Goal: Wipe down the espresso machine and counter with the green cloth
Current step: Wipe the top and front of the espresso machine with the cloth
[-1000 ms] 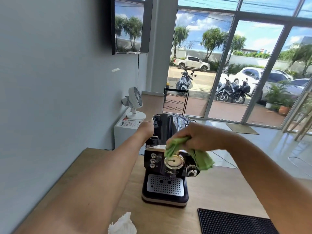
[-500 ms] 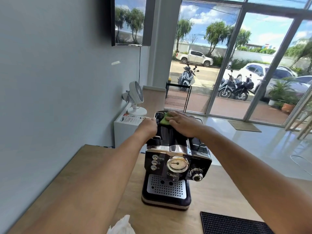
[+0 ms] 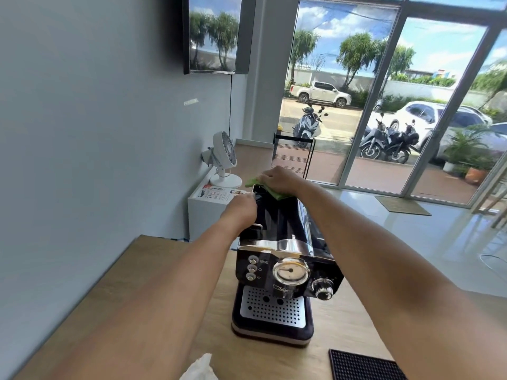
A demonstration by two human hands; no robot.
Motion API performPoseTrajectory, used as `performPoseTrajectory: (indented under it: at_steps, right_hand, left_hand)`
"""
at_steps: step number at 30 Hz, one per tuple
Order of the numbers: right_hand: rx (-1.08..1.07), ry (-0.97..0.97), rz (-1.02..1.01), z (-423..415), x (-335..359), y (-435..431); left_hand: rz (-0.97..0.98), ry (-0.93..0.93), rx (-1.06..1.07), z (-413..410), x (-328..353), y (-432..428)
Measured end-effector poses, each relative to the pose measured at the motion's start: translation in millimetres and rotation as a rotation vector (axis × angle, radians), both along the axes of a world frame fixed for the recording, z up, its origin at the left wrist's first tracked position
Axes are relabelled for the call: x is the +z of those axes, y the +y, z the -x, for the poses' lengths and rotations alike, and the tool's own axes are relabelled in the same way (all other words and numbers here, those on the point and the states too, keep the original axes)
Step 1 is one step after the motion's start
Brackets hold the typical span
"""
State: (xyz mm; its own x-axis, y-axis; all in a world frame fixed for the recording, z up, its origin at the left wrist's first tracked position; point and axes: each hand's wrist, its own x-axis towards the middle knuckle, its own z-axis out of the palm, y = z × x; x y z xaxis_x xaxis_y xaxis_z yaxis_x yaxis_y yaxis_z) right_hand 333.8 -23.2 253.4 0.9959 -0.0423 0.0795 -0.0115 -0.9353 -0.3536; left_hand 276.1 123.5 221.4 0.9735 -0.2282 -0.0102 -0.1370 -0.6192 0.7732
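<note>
Two hands were on the espresso machine (image 3: 285, 270). Right hand (image 3: 278, 179), fingers curled, pressed the green cloth (image 3: 277, 194) at its 12 o'clock top edge; left hand (image 3: 241, 211) gripped its 10 o'clock side.

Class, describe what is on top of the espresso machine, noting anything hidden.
The right hand holds the green cloth on the rear top of the espresso machine; the left hand rests at its left edge. The surface beneath cloth and hands is hidden.
</note>
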Motion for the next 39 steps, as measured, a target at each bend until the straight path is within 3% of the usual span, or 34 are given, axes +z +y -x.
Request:
performPoseTrajectory:
  at_steps: [5,13,19,22,33,39]
  right_hand:
    - [-0.040,0.095,0.174,-4.0,-0.8,-15.7]
    - [-0.213,0.227,0.194,-4.3,-1.7,-42.4]
    - [0.078,0.248,0.127,-13.2,10.7,10.7]
    - [0.103,0.300,0.149,-20.9,16.3,5.8]
    - [-0.333,0.271,0.302,-6.3,2.3,-61.2]
    - [-0.486,0.362,0.608,10.0,8.9,-47.2]
  left_hand:
    - [0.058,0.023,-0.019,1.5,1.8,0.7]
    - [0.068,0.067,-0.004,3.9,2.6,1.1]
    - [0.075,0.062,-0.014,-0.6,-0.5,0.1]
    - [0.082,0.084,-0.019,-2.1,-2.2,0.8]
    - [0.039,0.078,0.023,-0.2,-3.3,-0.6]
    - [0.033,0.059,-0.008,-5.0,-6.7,0.2]
